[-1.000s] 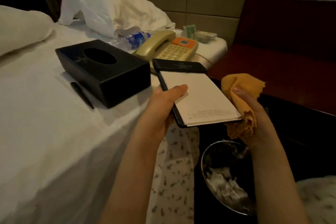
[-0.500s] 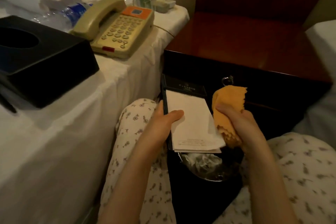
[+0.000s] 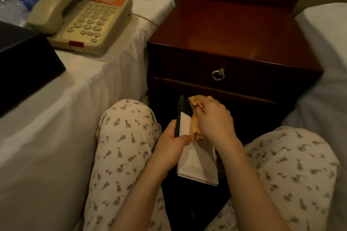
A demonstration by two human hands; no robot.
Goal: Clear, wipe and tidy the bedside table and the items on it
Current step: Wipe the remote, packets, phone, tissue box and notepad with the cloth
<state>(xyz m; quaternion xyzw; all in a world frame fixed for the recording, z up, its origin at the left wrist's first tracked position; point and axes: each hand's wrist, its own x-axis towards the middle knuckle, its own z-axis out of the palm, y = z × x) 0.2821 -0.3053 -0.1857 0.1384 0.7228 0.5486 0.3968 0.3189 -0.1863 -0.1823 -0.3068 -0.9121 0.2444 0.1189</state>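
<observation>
Before the dark wooden table [image 3: 234,30], the left hand [image 3: 169,142] grips the black-backed white notepad [image 3: 195,163], long axis tableward, while the right hand [image 3: 212,120] clutches a bunched orange cloth [image 3: 196,129] atop it.

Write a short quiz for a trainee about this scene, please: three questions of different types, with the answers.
1. True or false: the telephone lies on the bed, not on the bedside table.
2. What does the right hand grip? A) orange cloth B) sponge C) brush
3. Fill in: the left hand holds a ____.
Key: 1 true; 2 A; 3 notepad.
</observation>
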